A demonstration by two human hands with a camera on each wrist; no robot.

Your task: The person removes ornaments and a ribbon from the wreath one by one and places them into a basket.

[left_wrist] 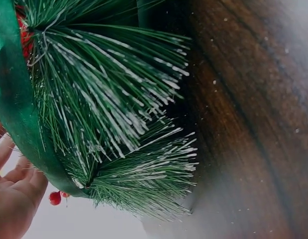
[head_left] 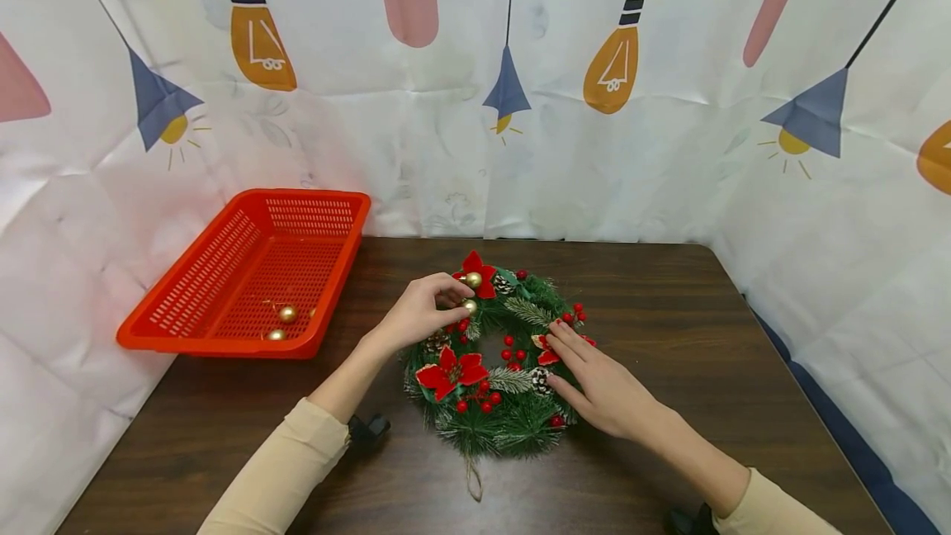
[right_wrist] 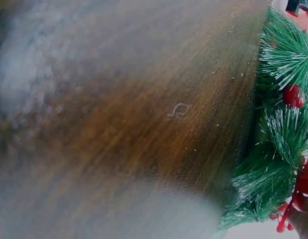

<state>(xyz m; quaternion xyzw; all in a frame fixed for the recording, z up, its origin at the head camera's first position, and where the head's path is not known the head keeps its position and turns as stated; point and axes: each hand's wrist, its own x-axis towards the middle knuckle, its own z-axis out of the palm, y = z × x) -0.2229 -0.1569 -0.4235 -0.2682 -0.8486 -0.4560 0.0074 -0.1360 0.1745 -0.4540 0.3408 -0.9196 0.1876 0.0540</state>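
A green Christmas wreath (head_left: 520,428) with frosted pine tips lies on the table, dressed with red poinsettias (head_left: 450,373), red berries and pine cones. At its upper left, my left hand (head_left: 416,316) pinches a small gold bauble (head_left: 470,305) between thumb and fingers. Another gold bauble (head_left: 473,279) sits just above, on the upper red flower. My right hand (head_left: 605,386) rests across the wreath's right side, fingers stretched out over a red flower and a pine cone. In the left wrist view, pine needles (left_wrist: 109,89) and a green ribbon (left_wrist: 24,124) partly cover the left hand.
A red plastic basket (head_left: 245,345) stands on the left of the table with several gold baubles (head_left: 287,314) inside. A twine loop (head_left: 474,481) trails from the wreath's near edge over the dark wooden table (head_left: 654,295). A printed white curtain (head_left: 446,163) hangs behind.
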